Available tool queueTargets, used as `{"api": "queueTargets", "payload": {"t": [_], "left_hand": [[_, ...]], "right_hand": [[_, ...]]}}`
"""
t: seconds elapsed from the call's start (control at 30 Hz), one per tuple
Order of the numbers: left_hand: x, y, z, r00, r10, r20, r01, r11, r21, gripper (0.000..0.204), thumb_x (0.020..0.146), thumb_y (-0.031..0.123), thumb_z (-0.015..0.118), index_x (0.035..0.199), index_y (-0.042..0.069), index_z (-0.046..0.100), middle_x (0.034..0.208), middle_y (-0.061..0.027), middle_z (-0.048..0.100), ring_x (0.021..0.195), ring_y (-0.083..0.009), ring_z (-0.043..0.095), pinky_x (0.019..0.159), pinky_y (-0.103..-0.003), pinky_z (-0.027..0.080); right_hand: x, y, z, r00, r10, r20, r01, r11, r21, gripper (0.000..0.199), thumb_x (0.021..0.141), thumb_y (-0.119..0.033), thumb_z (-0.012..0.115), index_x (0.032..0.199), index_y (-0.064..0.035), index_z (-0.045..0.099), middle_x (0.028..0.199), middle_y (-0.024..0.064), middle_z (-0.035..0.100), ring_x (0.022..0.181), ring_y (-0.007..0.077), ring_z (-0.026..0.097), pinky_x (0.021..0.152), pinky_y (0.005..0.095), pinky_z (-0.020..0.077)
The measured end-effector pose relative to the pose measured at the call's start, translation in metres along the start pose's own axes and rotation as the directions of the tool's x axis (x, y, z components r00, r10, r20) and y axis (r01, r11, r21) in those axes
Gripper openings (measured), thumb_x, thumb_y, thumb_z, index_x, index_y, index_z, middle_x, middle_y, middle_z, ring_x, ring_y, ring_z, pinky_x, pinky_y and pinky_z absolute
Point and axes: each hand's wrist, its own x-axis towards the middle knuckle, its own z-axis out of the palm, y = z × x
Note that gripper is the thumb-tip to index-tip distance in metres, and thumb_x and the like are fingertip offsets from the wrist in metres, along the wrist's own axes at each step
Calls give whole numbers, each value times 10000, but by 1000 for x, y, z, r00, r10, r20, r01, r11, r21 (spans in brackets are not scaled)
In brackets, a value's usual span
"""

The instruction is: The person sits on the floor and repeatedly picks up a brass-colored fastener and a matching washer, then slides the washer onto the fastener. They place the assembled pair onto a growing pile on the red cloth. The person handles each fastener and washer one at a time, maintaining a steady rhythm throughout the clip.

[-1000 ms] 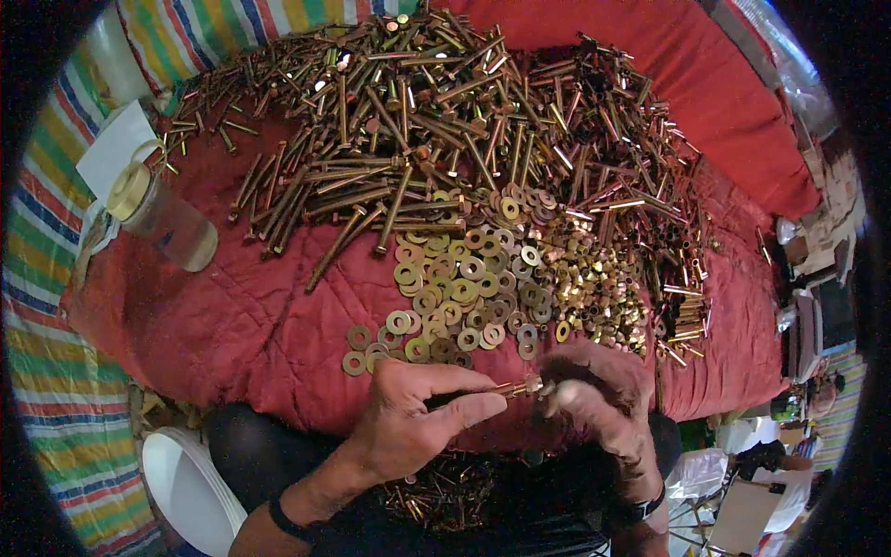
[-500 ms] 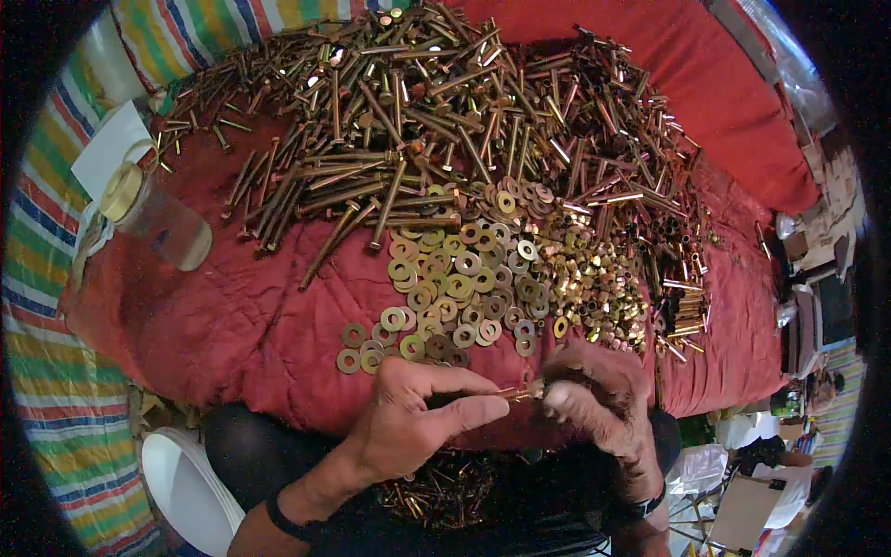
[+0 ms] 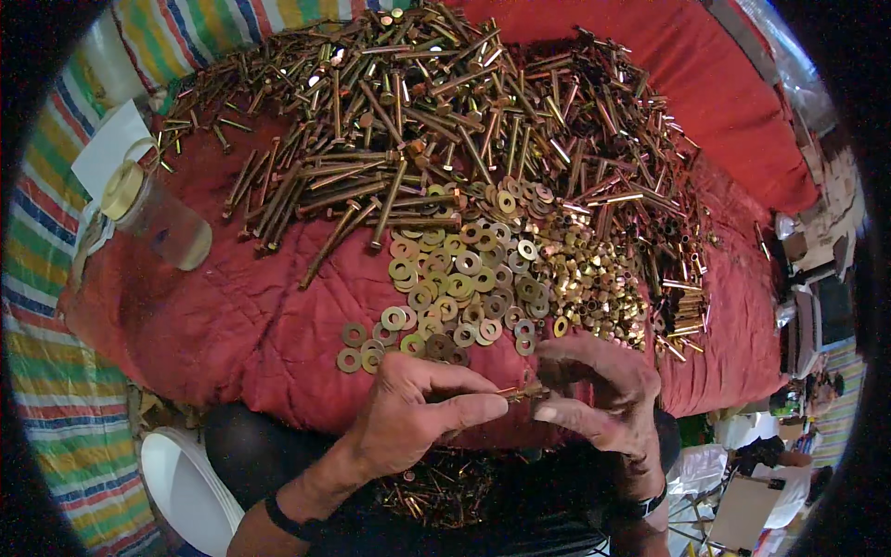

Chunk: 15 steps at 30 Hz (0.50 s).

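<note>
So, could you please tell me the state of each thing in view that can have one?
Left hand: fingers pinched on a small brass bolt, held level.
Right hand: fingers closed on the bolt's other end.
Long bolts: loose heap on the red quilt.
Washers: lying flat, spread out.
Nuts: loose pile.
Clear bottle: lying on its side, capped.
Dark container on the lap: partly filled with fasteners.
</note>
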Motion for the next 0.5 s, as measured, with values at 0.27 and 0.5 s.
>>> {"api": "queueTargets", "payload": {"t": [0.27, 0.5], "left_hand": [[-1, -3, 1, 1000, -11, 21, 11, 1000, -28, 194, 902, 137, 782, 1004, -27, 795, 749, 6, 716, 681, -32, 582, 592, -221, 443], [2, -8, 1, 999, -40, 5, 40, 997, -67, 184, 913, 150, 773, 985, -17, 797, 718, 9, 698, 637, -34, 572, 556, -220, 413]], "right_hand": [[-1, 2, 3, 969, -201, 141, 220, 966, -136, 302, 778, -132, 870, 1036, -25, 753, 826, 76, 712, 729, 183, 687, 615, 286, 518], [1, 6, 9, 964, -243, 107, 252, 964, -84, 255, 874, -179, 816, 1067, -63, 697, 887, 58, 707, 672, 207, 657, 598, 326, 501]]}}
